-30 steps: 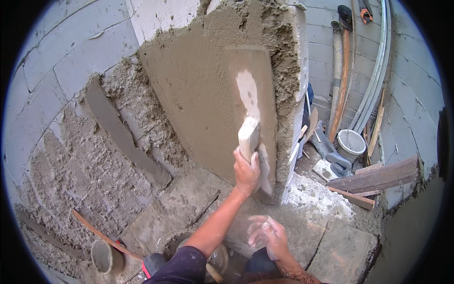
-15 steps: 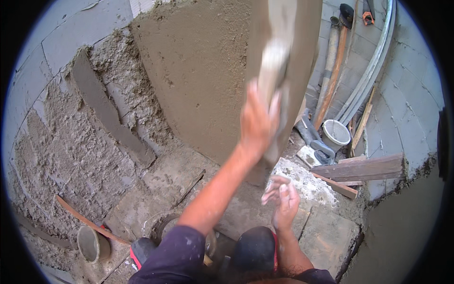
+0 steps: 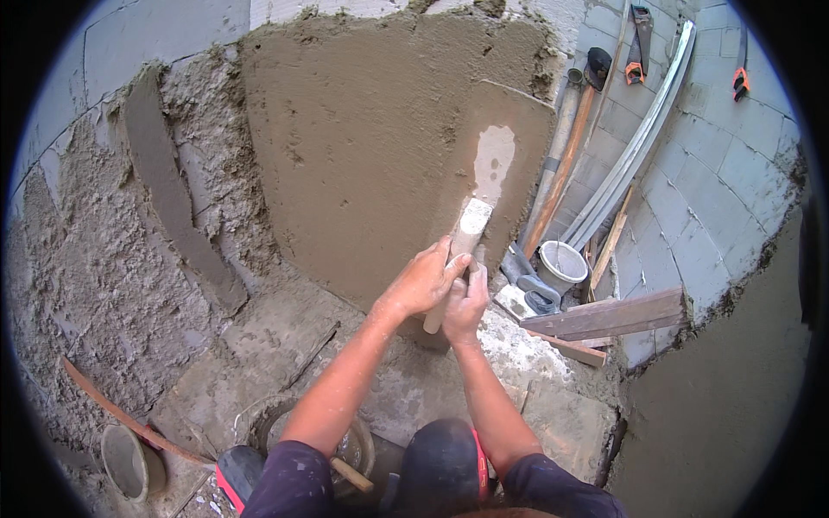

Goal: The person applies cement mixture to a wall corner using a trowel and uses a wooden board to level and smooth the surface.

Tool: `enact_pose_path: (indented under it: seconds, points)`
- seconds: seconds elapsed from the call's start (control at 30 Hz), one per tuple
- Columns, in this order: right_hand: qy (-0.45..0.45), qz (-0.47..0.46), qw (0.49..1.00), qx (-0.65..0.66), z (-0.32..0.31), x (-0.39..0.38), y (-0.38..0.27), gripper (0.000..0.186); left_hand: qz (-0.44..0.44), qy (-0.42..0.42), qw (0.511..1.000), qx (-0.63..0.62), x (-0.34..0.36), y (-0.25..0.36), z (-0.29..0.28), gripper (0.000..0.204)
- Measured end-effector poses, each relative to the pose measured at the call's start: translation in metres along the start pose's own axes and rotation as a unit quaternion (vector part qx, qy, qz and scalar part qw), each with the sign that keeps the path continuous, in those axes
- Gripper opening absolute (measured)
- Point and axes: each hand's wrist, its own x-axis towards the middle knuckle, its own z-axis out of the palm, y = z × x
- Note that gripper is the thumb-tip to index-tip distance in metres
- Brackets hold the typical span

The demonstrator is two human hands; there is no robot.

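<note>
Block wall (image 3: pixel 717 190) wraps the corner – grey blocks bare on the right, rough scratch coat on the left. Big smoothed render patch (image 3: pixel 363 147) fills the centre, still wet-looking and brown, ragged at its top edge. A flat screed strip (image 3: pixel 173 207) of mortar runs diagonally down the left wall.

Long float board (image 3: pixel 492 173) lies flat against the render, its long axis running up and slightly right from the hands, with a pale worn spot on its back. Its wooden handle (image 3: pixel 462 250) points the same way – lower end toward the person, top end toward the board.

Left hand (image 3: pixel 423 281) is wrapped shut around the handle from the left side. Right hand (image 3: pixel 466 304) is clamped on the handle just below and right of it, the two hands touching. The left sits slightly higher, so nearer the board's middle; the tool extends up and away from both.

Leaning in the right corner: metal straightedge (image 3: pixel 635 147), pipe (image 3: pixel 561 164), white bucket (image 3: pixel 561 263) at their foot, wood plank (image 3: pixel 613 315) beside it. Small grey pot (image 3: pixel 129 462) low left on the floor, with a curved reddish strip (image 3: pixel 112 410) just beside it.
</note>
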Motion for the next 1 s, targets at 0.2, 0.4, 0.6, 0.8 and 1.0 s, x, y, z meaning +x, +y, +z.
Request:
enact_pose_path:
  seconds: [0.2, 0.4, 0.6, 0.8, 1.0]
  points:
    - [0.021, -0.040, 0.987, -0.152, 0.015, 0.026, 0.001, 0.063, 0.015, 0.043, 0.995, -0.086, -0.074, -0.006, -0.027, 0.053]
    - [0.151, -0.232, 0.947, -0.165, 0.043, 0.234, -0.101, 0.044, -0.287, 0.074, 0.938, -0.179, -0.262, -0.118, -0.032, 0.047]
    - [0.051, -0.193, 0.969, -0.143, 0.035, 0.248, -0.132, 0.034, -0.320, 0.173, 0.914, -0.180, -0.277, -0.146, -0.012, 0.050]
    - [0.024, -0.123, 0.968, -0.219, 0.046, 0.066, -0.031, 0.059, -0.284, 0.182, 0.927, -0.163, -0.299, -0.184, -0.010, 0.051]
    - [0.099, -0.092, 0.972, -0.190, 0.011, 0.192, -0.113, 0.041, -0.318, 0.218, 0.899, -0.209, -0.290, -0.159, -0.045, 0.049]
